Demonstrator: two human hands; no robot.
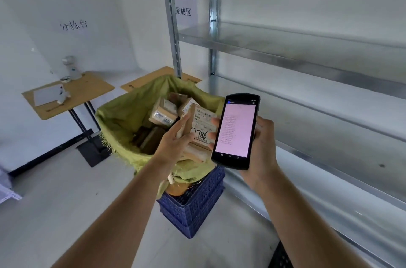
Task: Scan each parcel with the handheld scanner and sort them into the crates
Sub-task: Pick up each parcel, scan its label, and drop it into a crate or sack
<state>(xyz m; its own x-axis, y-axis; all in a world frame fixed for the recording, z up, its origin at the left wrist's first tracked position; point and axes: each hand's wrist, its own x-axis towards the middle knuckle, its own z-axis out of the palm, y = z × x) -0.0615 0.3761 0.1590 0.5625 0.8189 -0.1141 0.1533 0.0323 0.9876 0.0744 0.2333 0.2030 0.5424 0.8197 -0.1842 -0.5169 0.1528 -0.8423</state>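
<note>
left hand (175,139) grips parcel (203,123) | scanner (236,131) in right hand (263,146)

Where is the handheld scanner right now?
Centre-right in the head view, the scanner is held by the right hand, beside the parcel above the green sack.

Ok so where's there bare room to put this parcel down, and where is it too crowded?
The metal shelves on the right show long bare boards beside the uprights. The floor left of the blue crates is open. The left table has bare board toward its right edge. Crowded: the green sack, packed with boxes, below the parcel.
</note>
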